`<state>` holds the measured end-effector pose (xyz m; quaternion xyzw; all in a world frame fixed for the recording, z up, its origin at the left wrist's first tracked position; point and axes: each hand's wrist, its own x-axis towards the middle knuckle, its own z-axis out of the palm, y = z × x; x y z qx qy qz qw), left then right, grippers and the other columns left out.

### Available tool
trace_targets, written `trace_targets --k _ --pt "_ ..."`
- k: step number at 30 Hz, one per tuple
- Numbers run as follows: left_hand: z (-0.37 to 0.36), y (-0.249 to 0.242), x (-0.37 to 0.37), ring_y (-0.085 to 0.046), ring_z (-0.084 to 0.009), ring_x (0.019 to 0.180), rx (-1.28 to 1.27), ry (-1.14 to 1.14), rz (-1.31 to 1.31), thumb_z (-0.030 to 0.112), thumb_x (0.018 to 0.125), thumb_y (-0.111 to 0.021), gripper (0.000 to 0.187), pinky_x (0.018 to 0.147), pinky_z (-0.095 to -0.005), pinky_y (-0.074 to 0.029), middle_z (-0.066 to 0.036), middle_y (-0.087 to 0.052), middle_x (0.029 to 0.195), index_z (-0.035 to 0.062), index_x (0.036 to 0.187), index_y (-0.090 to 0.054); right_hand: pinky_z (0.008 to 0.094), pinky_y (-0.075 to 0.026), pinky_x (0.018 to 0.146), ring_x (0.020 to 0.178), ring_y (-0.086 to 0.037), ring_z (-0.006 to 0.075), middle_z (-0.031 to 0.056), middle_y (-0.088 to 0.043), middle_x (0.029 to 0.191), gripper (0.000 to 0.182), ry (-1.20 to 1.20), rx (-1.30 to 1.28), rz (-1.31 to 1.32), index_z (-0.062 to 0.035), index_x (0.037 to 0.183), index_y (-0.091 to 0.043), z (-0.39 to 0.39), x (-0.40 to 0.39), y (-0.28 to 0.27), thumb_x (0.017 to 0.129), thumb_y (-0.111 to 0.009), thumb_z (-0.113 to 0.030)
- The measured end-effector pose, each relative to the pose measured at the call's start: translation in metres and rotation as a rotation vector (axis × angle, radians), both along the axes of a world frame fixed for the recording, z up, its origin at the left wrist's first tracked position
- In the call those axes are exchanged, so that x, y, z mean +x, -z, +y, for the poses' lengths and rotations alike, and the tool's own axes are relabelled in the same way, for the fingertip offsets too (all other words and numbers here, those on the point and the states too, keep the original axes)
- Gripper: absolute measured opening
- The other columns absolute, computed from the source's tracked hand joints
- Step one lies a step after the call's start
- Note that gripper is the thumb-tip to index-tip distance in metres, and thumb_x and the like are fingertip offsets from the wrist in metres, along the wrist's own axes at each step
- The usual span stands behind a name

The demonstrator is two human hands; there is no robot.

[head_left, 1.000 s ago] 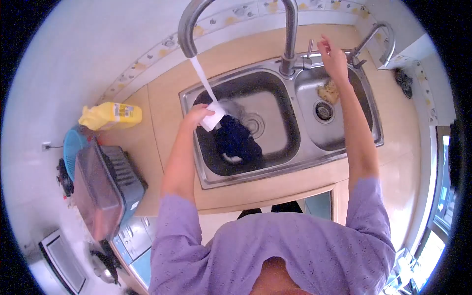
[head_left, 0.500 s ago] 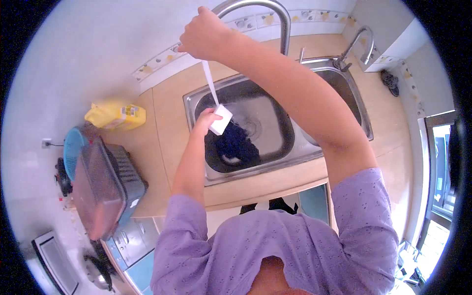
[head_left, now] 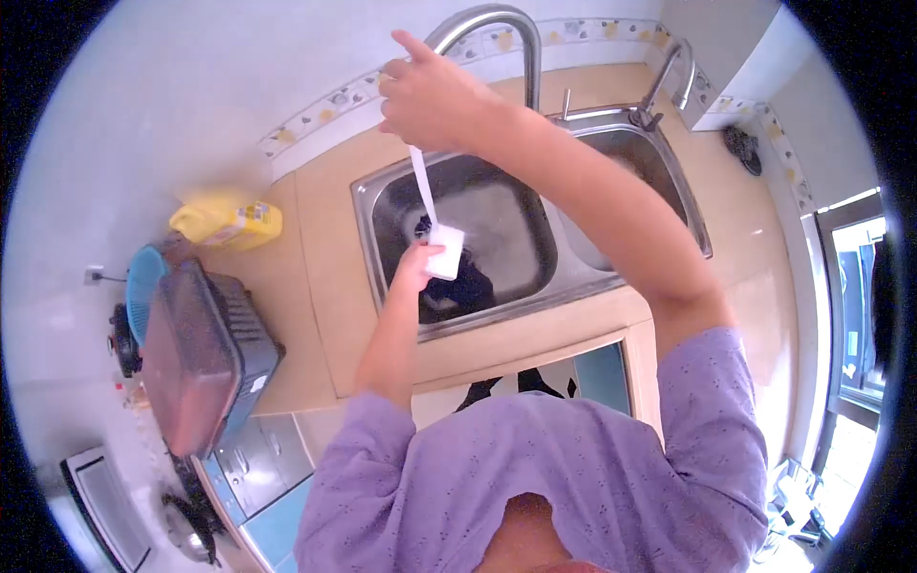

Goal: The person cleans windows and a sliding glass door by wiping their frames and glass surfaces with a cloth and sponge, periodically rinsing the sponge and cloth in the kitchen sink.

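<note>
Between the thumb and fingers of my left hand [head_left: 415,265] is a white block that looks like a sponge [head_left: 446,250], held over the left sink basin [head_left: 516,224]. A pale, straight stream of water [head_left: 423,181] runs down to its top edge. My right hand [head_left: 425,100] is at the outlet end of the tall curved faucet [head_left: 532,57], one finger stretched up and the others curled around it. The hand hides the outlet. Dark wet cloth [head_left: 468,291] lies in the basin below the block, partly covered by it.
On the right is a second basin [head_left: 626,153] with a smaller faucet [head_left: 683,72]. A yellow jug [head_left: 229,222] rests on the left counter, near a grey tub [head_left: 224,334] and a blue basket [head_left: 145,286]. A dark object [head_left: 743,150] sits at the right wall.
My left hand has moved the white block rightward and down over the basin. My right hand has come lower at the faucet, one finger now extended. The view has shifted slightly.
</note>
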<state>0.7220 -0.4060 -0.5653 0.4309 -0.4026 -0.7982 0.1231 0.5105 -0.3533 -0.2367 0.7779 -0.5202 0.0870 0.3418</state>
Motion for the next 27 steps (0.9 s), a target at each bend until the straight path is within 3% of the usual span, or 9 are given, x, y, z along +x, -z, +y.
trace_targets --k 3,5,9,11,14,18,22,25,27 --pt "0.016 -0.013 -0.003 -0.065 -0.0249 0.087 -0.052 -0.161 0.033 0.001 0.074 -0.064 0.037 0.076 -0.0376 -0.052 -0.012 -0.065 0.096 -0.0013 0.11 -0.058 0.0509 -0.032 0.104 0.11 -0.054 0.0201 0.0046 -0.063 0.105 0.021 -0.187 -0.332 -0.469 -0.0077 0.095 -0.067 0.044 -0.005 0.048 0.075 -0.066 -0.013" --pt "0.013 0.0 0.001 -0.064 -0.0252 0.088 -0.043 -0.199 0.094 -0.001 0.072 -0.067 0.039 0.077 -0.0391 -0.052 -0.012 -0.065 0.099 -0.0014 0.11 -0.057 0.0476 -0.038 0.1 0.11 -0.055 0.0226 0.0071 -0.064 0.103 0.031 -0.02 -0.293 -0.699 -0.0088 0.099 -0.064 0.063 -0.004 0.1 0.069 -0.064 -0.007" --pt "0.017 0.016 0.0 -0.064 -0.0246 0.088 0.047 -0.265 0.119 0.005 0.077 -0.066 0.035 0.077 -0.0384 -0.052 -0.011 -0.064 0.099 -0.0014 0.11 -0.056 0.0359 -0.054 0.073 0.086 -0.064 0.0244 0.0103 -0.065 0.097 0.025 0.134 0.525 -2.146 -0.0012 0.109 -0.06 0.029 0.016 0.249 0.086 -0.059 -0.009" --pt "0.024 0.018 0.003 -0.064 -0.0248 0.088 0.104 -0.333 0.225 0.007 0.08 -0.062 0.03 0.079 -0.0386 -0.052 -0.011 -0.064 0.098 0.0001 0.108 -0.057 0.0365 -0.055 0.072 0.084 -0.064 0.0259 0.0122 -0.065 0.095 0.024 0.145 0.855 -2.661 -0.0004 0.108 -0.06 0.013 0.04 0.239 0.085 -0.06 -0.008" --pt "0.028 0.019 0.007 -0.064 -0.0251 0.088 0.18 -0.392 0.265 0.008 0.081 -0.061 0.026 0.079 -0.0387 -0.052 -0.011 -0.065 0.099 0.0016 0.106 -0.058 0.0372 -0.056 0.072 0.084 -0.064 0.0265 0.0134 -0.064 0.096 0.027 0.082 0.848 -2.874 -0.0009 0.11 -0.058 -0.03 0.076 0.281 0.084 -0.06 -0.007" --pt "0.024 0.01 0.009 -0.064 -0.0253 0.087 0.288 -0.452 0.292 0.011 0.083 -0.061 0.024 0.078 -0.0374 -0.052 -0.011 -0.065 0.1 0.0017 0.105 -0.058 0.0363 -0.056 0.073 0.084 -0.064 0.0252 0.0134 -0.063 0.097 0.029 0.331 0.787 -2.766 -0.0016 0.112 -0.058 -0.031 0.089 0.296 0.084 -0.061 -0.01" --pt "0.014 0.013 -0.016 -0.065 -0.021 0.083 0.3 -0.498 0.178 0.014 0.085 -0.063 0.022 0.072 -0.0364 -0.053 -0.01 -0.066 0.093 0.0007 0.101 -0.059 0.0329 -0.054 0.072 0.085 -0.061 0.0193 0.0082 -0.063 0.101 0.032 0.415 0.667 -2.504 -0.0027 0.115 -0.057 0.015 0.031 0.317 0.086 -0.061 -0.015" --pt "-0.017 0.085 -0.033 -0.063 -0.02 0.078 0.168 -0.444 0.012 0.004 0.078 -0.065 0.022 0.068 -0.0342 -0.052 -0.009 -0.064 0.09 -0.0013 0.1 -0.06 0.0285 -0.051 0.069 0.083 -0.059 0.0144 0.005 -0.063 0.099 0.034 0.398 0.434 -2.367 -0.0038 0.115 -0.058 0.062 -0.029 0.274 0.085 -0.062 -0.018" --pt "-0.011 0.083 -0.043 -0.062 -0.02 0.078 0.082 -0.419 -0.038 0.0 0.075 -0.065 0.025 0.067 -0.033 -0.051 -0.008 -0.063 0.09 -0.0008 0.1 -0.06 0.0271 -0.049 0.066 0.081 -0.058 0.0124 0.0042 -0.063 0.097 0.033 0.421 0.238 -2.342 -0.0028 0.113 -0.06 0.091 -0.073 0.269 0.084 -0.063 -0.019"
